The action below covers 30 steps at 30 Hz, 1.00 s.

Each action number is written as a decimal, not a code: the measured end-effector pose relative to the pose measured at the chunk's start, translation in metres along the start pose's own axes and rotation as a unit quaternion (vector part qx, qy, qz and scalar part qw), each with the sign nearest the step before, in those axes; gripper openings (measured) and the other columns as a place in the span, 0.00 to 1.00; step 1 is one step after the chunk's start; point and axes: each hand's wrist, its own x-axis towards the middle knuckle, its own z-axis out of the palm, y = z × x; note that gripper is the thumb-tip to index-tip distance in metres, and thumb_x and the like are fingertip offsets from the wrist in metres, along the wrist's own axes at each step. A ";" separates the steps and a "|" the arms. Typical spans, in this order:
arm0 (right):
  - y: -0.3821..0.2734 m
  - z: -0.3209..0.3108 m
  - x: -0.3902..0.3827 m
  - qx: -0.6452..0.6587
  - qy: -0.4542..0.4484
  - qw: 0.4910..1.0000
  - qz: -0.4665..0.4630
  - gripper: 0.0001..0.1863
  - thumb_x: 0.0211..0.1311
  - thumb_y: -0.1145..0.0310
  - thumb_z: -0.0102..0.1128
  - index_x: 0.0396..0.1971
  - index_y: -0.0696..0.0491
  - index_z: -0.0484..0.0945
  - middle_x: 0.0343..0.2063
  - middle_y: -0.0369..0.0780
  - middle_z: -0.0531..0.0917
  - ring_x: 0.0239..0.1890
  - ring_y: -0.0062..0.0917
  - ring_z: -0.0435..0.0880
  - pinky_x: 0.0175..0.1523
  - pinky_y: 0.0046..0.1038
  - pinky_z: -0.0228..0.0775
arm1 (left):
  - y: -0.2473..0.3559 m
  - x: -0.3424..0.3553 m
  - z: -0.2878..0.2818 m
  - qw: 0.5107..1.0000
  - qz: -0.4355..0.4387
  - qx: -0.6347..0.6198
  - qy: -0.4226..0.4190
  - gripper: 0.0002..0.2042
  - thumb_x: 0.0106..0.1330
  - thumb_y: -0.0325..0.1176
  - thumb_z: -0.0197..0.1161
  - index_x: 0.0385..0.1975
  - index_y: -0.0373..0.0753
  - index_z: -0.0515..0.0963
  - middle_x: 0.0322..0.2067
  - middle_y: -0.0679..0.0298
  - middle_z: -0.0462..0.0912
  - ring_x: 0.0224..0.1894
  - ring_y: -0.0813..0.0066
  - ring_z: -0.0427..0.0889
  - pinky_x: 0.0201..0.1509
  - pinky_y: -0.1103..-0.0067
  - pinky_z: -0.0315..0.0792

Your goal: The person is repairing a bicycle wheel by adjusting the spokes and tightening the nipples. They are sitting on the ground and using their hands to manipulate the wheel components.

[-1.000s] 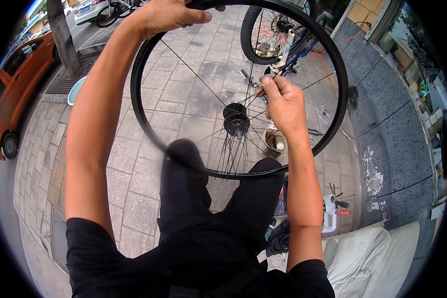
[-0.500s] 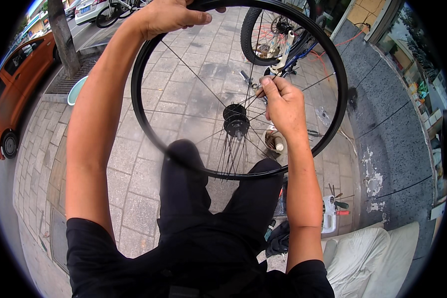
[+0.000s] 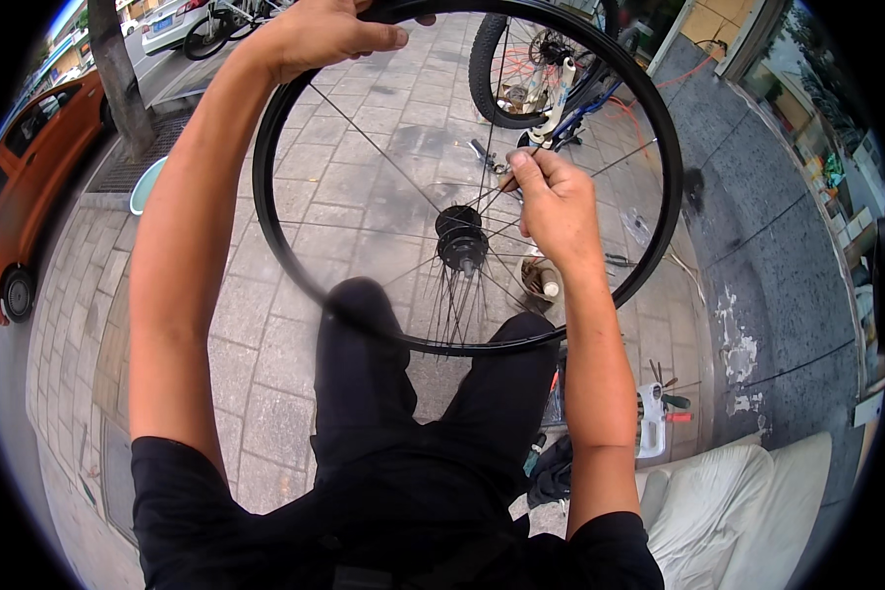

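Note:
A black bicycle wheel rim point(image 3: 671, 187) stands tilted before me, its lower edge at my thighs. My left hand point(image 3: 336, 37) is closed round the top of the rim, some fingers hidden behind it. Inside the rim is a black hub point(image 3: 461, 238). A few thin spokes run from it out to the rim, while several loose spokes point(image 3: 454, 307) hang down together below it. To the right of the hub, my right hand point(image 3: 560, 202) pinches a spoke point(image 3: 494, 195) between thumb and fingers. The spoke's outer end is hidden by the hand.
Beyond the rim stands a bicycle with a fat front tyre point(image 3: 482, 74). A container with a pale cylinder point(image 3: 549, 287) sits beneath the wheel's right side. Hand tools point(image 3: 674, 403) lie by my right elbow, near a pale cushion point(image 3: 728, 501). A grey wall point(image 3: 757, 226) rises at the right.
The wheel and both hands appear very slightly farther left, as does the background. Each hand keeps its hold.

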 end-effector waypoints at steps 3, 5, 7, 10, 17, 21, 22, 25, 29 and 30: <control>0.003 -0.001 0.002 0.012 -0.018 1.000 -0.009 0.19 0.78 0.58 0.59 0.44 0.62 0.84 0.28 0.37 0.86 0.13 0.13 0.71 0.19 0.21 0.62 | -0.001 0.002 0.002 1.000 -0.009 0.003 0.012 0.33 0.65 0.17 0.67 0.72 0.35 0.69 0.61 0.64 0.81 0.63 0.77 0.76 0.70 0.79 0.68; 0.006 -0.001 0.004 0.005 -0.022 1.000 -0.007 0.19 0.78 0.58 0.59 0.44 0.62 0.85 0.28 0.37 0.86 0.13 0.13 0.71 0.19 0.21 0.62 | -0.001 0.001 0.002 1.000 -0.010 0.009 0.015 0.33 0.65 0.16 0.66 0.72 0.36 0.69 0.61 0.65 0.81 0.63 0.77 0.76 0.69 0.79 0.68; 0.007 0.000 0.004 0.004 -0.023 1.000 -0.007 0.19 0.78 0.58 0.59 0.43 0.62 0.85 0.29 0.37 0.86 0.13 0.13 0.71 0.19 0.22 0.62 | -0.001 0.000 0.002 1.000 -0.019 0.010 0.017 0.32 0.65 0.16 0.66 0.72 0.36 0.69 0.61 0.65 0.80 0.63 0.78 0.76 0.69 0.80 0.68; 0.008 -0.001 0.004 0.002 -0.020 1.000 -0.010 0.19 0.78 0.58 0.58 0.43 0.61 0.85 0.29 0.37 0.86 0.13 0.13 0.71 0.19 0.22 0.63 | 0.002 0.001 0.004 0.999 -0.028 0.014 0.017 0.32 0.64 0.16 0.66 0.71 0.36 0.70 0.61 0.66 0.80 0.62 0.78 0.76 0.69 0.80 0.68; 0.000 0.001 0.005 -0.007 -0.023 1.000 -0.016 0.18 0.77 0.58 0.58 0.39 0.60 0.85 0.26 0.36 0.85 0.13 0.13 0.71 0.20 0.23 0.63 | -0.001 0.001 0.003 0.999 -0.018 0.017 0.023 0.32 0.64 0.16 0.66 0.71 0.35 0.70 0.61 0.66 0.80 0.62 0.78 0.76 0.68 0.80 0.69; 0.004 0.002 0.007 -0.013 -0.020 0.999 -0.033 0.18 0.77 0.59 0.58 0.36 0.60 0.84 0.24 0.35 0.85 0.13 0.13 0.71 0.20 0.23 0.62 | -0.005 0.002 0.002 1.000 -0.018 0.002 0.026 0.32 0.65 0.16 0.67 0.71 0.35 0.70 0.60 0.67 0.80 0.61 0.78 0.76 0.67 0.80 0.70; 0.004 0.001 0.008 -0.015 -0.022 0.999 -0.030 0.18 0.77 0.59 0.58 0.36 0.61 0.84 0.24 0.35 0.85 0.13 0.13 0.71 0.20 0.23 0.62 | -0.005 0.003 0.002 1.000 -0.016 -0.001 0.022 0.32 0.64 0.16 0.67 0.71 0.35 0.70 0.60 0.67 0.80 0.61 0.79 0.76 0.67 0.80 0.70; 0.006 0.000 0.009 -0.018 -0.024 0.999 -0.027 0.18 0.77 0.59 0.58 0.37 0.61 0.84 0.25 0.35 0.85 0.12 0.14 0.71 0.20 0.23 0.63 | -0.004 0.003 0.002 1.000 -0.018 -0.001 0.018 0.32 0.64 0.15 0.66 0.71 0.35 0.69 0.60 0.67 0.81 0.61 0.79 0.77 0.66 0.81 0.71; 0.007 0.003 0.009 0.000 -0.023 0.999 -0.026 0.18 0.77 0.59 0.59 0.39 0.61 0.85 0.27 0.36 0.86 0.12 0.14 0.71 0.19 0.23 0.64 | -0.001 0.001 0.005 0.999 -0.032 0.002 0.035 0.33 0.64 0.15 0.66 0.72 0.35 0.69 0.59 0.66 0.81 0.61 0.78 0.77 0.66 0.80 0.71; 0.006 0.003 0.009 0.007 -0.023 0.999 -0.023 0.18 0.77 0.59 0.59 0.39 0.61 0.85 0.27 0.36 0.87 0.12 0.14 0.71 0.19 0.23 0.64 | -0.002 0.001 0.005 0.999 -0.029 0.003 0.034 0.33 0.64 0.15 0.66 0.71 0.35 0.69 0.59 0.66 0.81 0.61 0.78 0.77 0.66 0.80 0.71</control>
